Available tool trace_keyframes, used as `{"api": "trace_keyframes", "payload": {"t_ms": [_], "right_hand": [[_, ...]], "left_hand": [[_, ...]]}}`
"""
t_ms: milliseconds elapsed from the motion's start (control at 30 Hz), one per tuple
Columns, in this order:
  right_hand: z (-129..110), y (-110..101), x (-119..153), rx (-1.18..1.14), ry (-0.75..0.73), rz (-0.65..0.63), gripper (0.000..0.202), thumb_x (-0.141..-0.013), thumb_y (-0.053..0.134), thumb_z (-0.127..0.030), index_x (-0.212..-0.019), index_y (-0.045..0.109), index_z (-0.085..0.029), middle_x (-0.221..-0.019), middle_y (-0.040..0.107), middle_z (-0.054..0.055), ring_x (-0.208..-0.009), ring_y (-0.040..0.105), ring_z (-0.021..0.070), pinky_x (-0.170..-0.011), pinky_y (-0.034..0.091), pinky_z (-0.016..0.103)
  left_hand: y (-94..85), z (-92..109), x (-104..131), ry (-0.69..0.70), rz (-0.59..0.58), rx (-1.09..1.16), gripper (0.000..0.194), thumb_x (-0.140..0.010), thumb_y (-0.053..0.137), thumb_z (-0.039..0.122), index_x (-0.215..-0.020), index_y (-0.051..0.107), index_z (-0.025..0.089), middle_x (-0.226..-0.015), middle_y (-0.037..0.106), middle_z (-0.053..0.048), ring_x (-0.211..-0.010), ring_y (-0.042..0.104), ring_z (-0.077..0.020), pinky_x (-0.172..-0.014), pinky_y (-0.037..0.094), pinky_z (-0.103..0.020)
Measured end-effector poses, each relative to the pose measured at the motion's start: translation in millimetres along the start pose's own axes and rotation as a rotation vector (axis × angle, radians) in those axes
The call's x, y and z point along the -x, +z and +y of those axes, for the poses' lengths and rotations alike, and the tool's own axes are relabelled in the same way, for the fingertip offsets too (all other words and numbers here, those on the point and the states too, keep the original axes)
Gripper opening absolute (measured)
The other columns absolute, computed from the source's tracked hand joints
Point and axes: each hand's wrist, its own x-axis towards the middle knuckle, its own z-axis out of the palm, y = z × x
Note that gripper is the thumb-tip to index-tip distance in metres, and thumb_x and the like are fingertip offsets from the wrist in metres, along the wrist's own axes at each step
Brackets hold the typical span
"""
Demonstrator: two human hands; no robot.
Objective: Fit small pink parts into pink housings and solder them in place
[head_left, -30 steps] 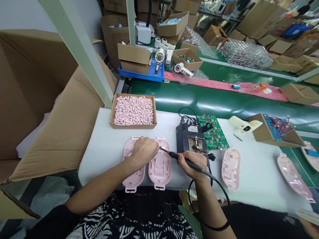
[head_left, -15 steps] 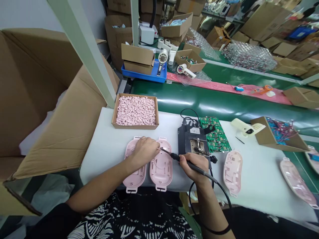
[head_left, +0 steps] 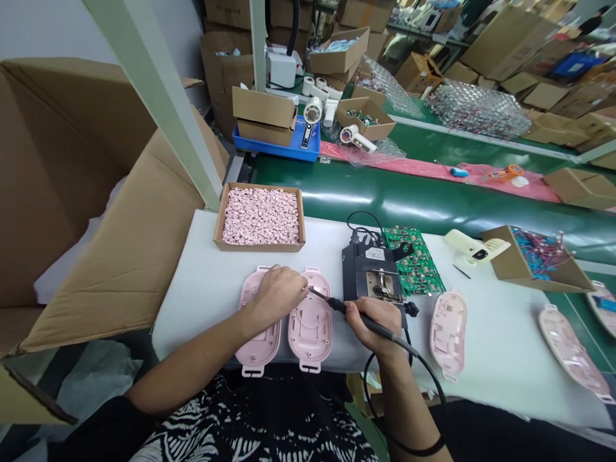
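My right hand (head_left: 376, 321) is closed around the dark handle of a soldering iron (head_left: 338, 304), whose metal tip points left over the upper part of a pink plastic shell (head_left: 310, 327). Close to that tip, my left hand (head_left: 280, 292) has its fingers pinched together at the shell's upper left; whatever they hold is too small to make out. Under my left hand and wrist lies a second pink shell (head_left: 258, 350), partly covered. A black soldering station (head_left: 373, 273) stands just beyond my right hand, and the iron's cable loops down beside my right forearm.
A cardboard box of small pink parts (head_left: 261, 216) sits at the back left of the white table. Green circuit boards (head_left: 416, 260) lie behind the station. Rightward are another pink shell (head_left: 448, 333), a cream handheld device (head_left: 469, 247) and a box of wires (head_left: 539, 263).
Both hands and the soldering iron hold nearly the same place over the shell. The whole view has shifted slightly.
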Motion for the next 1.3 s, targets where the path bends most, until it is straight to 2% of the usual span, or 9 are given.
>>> {"api": "trace_keyframes", "payload": {"t_ms": [567,1300], "right_hand": [[-2.6,0.9,-2.8,-0.034,-0.022,0.029,0.025,-0.092,0.059,-0.017,-0.068,0.061,-0.020,-0.055,0.061,-0.003,-0.046,0.056,0.0082,-0.048,0.042,0.022],[-0.2,1.2,-1.3,-0.021,-0.004,-0.003,0.027,-0.094,0.058,-0.019,-0.067,0.061,-0.020,-0.058,0.064,-0.002,-0.049,0.060,0.0099,-0.050,0.043,0.023]], "left_hand": [[2.9,-3.9,-0.5,-0.029,-0.005,0.031,0.021,-0.094,0.060,0.032,-0.091,0.078,0.021,-0.087,0.076,-0.008,-0.088,0.069,-0.0259,-0.084,0.047,-0.039],[1.3,-4.2,-0.2,-0.039,-0.013,0.028,0.021,-0.094,0.062,0.033,-0.092,0.079,0.021,-0.088,0.076,-0.010,-0.089,0.071,-0.0261,-0.087,0.048,-0.039]]}}
